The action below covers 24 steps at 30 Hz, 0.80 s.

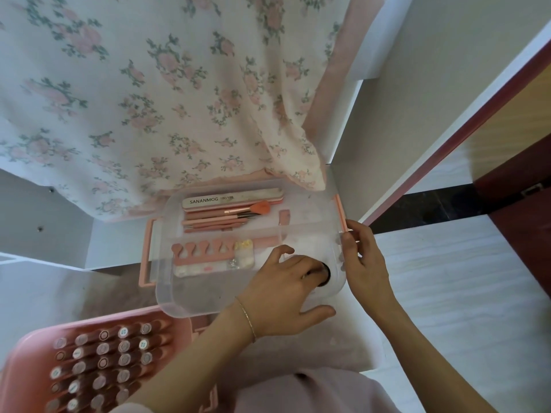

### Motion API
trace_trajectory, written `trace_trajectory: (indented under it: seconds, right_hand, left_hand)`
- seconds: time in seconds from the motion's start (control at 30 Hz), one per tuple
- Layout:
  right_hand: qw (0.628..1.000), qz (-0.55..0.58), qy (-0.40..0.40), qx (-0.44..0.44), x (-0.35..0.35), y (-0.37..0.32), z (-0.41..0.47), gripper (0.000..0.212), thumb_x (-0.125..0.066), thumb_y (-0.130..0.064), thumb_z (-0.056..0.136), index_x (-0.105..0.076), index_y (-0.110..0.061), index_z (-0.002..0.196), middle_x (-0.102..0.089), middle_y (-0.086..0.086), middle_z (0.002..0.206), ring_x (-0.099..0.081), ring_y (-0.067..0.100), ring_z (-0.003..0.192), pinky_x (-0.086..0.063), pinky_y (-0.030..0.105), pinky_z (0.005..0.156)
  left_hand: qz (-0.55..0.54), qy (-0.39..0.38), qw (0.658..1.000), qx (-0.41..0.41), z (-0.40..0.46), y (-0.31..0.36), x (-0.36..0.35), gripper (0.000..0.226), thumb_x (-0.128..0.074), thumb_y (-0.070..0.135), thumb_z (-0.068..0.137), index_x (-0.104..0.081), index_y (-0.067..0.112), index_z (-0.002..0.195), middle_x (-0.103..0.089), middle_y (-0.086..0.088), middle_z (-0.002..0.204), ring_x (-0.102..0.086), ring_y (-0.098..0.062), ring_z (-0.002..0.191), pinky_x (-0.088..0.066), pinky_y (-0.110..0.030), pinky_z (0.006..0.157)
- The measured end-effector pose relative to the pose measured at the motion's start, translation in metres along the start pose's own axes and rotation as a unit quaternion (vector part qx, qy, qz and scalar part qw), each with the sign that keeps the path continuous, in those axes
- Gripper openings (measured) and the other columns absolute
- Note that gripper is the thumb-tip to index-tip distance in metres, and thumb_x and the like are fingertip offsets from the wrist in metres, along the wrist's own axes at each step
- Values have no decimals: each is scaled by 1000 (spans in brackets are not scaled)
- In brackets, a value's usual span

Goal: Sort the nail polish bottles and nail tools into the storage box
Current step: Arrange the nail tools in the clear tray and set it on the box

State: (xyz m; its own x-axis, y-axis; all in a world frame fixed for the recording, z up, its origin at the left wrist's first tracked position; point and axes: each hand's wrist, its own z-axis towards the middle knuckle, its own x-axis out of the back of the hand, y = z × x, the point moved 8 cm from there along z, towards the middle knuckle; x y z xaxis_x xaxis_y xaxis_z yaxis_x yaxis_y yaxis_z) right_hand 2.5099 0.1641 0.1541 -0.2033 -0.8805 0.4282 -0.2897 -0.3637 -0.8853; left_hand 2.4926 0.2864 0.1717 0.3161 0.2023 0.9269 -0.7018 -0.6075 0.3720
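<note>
we see the left hand (pixel 286 296) reaching in from the lower edge with the forearm slanting up to the right, a thin bracelet (pixel 247 318) at the wrist, and its fingers curled round a dark round object (pixel 326 274) at the right end of the clear tray (pixel 185 305); what that object is we cannot tell. the thumb is spread out along the tray's near edge. the right hand (pixel 362 257) comes in from the lower right, wrist bent, its fingertips pinching the tray's right rim by the pink latch (pixel 341 214). inside the tray, a nail file (pixel 232 198) marked sananmog lies along the far edge, with the brushes and thin tools (pixel 220 219) just beside it, and a pink toe separator (pixel 205 251) sits towards the left end, touching a strip of nail tips (pixel 208 268). the nail polish bottles (pixel 101 362) stand in rows in the pink box (pixel 26 347) at the lower left, well apart from both hands. a flowered cloth (pixel 149 84) hangs over the far side of the white surface (pixel 447 278).
</note>
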Motion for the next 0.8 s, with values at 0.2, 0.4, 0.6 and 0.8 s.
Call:
trace_trajectory:
  seconds: [0.2, 0.4, 0.6, 0.8]
  right_hand:
    - [1000, 8, 0, 0, -3, 7, 0, 28, -39, -32, 93, -44, -26, 121, -50, -11, 110, -51, 12, 98, -41, 16, 78]
    - [1000, 10, 6, 5, -3, 8, -5, 49, -35, -51, 79, -42, -28, 122, -49, -10, 111, -51, 9, 96, -41, 10, 74]
    - [1000, -2, 20, -9, -5, 12, -7, 31, -49, -28, 92, -44, -25, 123, -49, -10, 108, -50, 8, 91, -37, 6, 67]
    - [998, 5, 54, -12, -5, 10, -14, 8, -46, -25, 94, -48, -28, 101, -50, -4, 99, -49, 13, 92, -38, 21, 79]
  left_hand:
    - [6, 21, 1000, -8, -4, 3, 4, 43, -52, 53, 81, -70, 18, 99, -67, 6, 102, -61, -14, 96, -30, -40, 105]
    - [-8, 56, 998, -11, -9, 5, 8, 44, -49, 54, 83, -71, 19, 97, -69, 8, 103, -59, -16, 110, -36, -39, 104]
    - [-56, 199, 976, 73, -31, -21, 39, 31, -52, 38, 85, -71, 16, 97, -66, -1, 110, -54, -22, 116, -39, -45, 101]
    - [-18, 396, 866, 305, -107, -78, 78, 30, -47, 19, 86, -67, 3, 102, -64, -16, 108, -57, -36, 103, -44, -51, 90]
